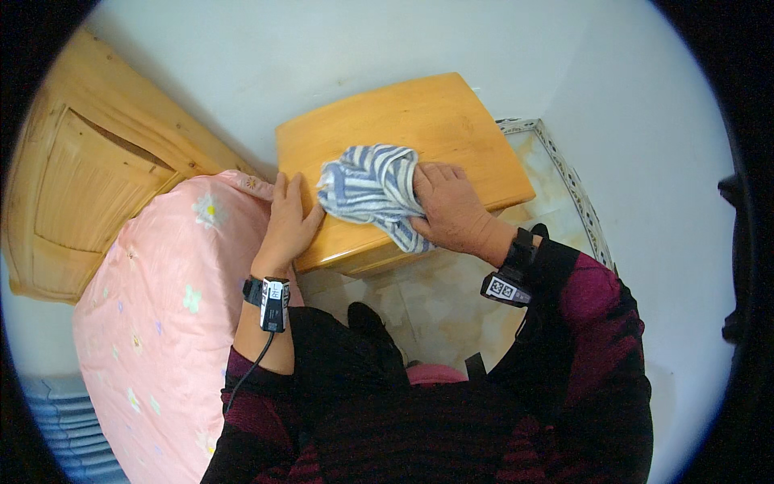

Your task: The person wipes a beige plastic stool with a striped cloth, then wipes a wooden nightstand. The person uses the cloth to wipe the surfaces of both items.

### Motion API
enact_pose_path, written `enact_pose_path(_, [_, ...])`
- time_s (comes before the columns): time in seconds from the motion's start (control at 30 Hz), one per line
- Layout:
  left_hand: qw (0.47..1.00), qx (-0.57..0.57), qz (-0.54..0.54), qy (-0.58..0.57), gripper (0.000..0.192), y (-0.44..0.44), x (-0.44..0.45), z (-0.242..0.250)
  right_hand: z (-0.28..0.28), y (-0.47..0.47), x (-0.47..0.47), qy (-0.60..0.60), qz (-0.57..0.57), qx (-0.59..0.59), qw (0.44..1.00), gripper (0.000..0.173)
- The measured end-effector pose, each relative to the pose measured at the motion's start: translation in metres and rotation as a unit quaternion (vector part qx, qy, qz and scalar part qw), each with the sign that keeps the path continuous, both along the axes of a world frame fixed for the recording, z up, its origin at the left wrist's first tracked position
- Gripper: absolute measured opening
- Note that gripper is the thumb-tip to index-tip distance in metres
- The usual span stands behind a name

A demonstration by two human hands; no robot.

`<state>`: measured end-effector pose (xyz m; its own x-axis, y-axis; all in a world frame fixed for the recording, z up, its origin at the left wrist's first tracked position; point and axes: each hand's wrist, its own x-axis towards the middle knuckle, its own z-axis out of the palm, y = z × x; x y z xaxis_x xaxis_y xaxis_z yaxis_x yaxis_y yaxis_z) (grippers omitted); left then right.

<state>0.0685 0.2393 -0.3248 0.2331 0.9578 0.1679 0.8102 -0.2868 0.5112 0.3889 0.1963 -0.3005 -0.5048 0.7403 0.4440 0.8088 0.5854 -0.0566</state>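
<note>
A blue-and-white striped cloth point(369, 187) lies bunched on the top of a small wooden cabinet point(387, 118). My right hand point(450, 209) grips the cloth's right side, pressing it against the wood, and one corner hangs past the front edge. On the cabinet's left edge rests my left hand point(290, 221), fingers apart and holding nothing, its thumb close to the cloth. The undersides of both hands are hidden. Each wrist wears a strapped black device.
A bed with pink flowered bedding point(175, 290) stands close on the left, against a wooden headboard point(97, 187). White wall point(338, 54) rises behind the cabinet. Marble-patterned floor tiles point(417, 296) with a patterned border point(574, 181) show below and to the right.
</note>
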Motion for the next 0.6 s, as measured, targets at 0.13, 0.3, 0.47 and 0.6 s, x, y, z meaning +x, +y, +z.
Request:
enact_pose_path(0.13, [1.000, 0.007, -0.007, 0.003, 0.078, 0.001, -0.002, 0.000, 0.000, 0.023, 0.021, -0.013, -0.080, -0.052, 0.995, 0.071])
enact_pose_path(0.3, [1.000, 0.008, -0.009, -0.001, 0.080, 0.000, -0.002, 0.001, -0.002, 0.071, 0.084, 0.018, -0.265, -0.010, 0.964, 0.064])
enact_pose_path(0.47, [1.000, 0.019, -0.003, 0.023, 0.081, 0.001, -0.001, 0.001, -0.006, 0.081, 0.102, 0.043, -0.340, -0.018, 0.939, 0.059])
enact_pose_path(0.6, [1.000, 0.008, -0.003, 0.010, 0.080, 0.001, -0.001, 0.001, -0.008, 0.057, 0.076, 0.019, -0.248, 0.000, 0.969, 0.060])
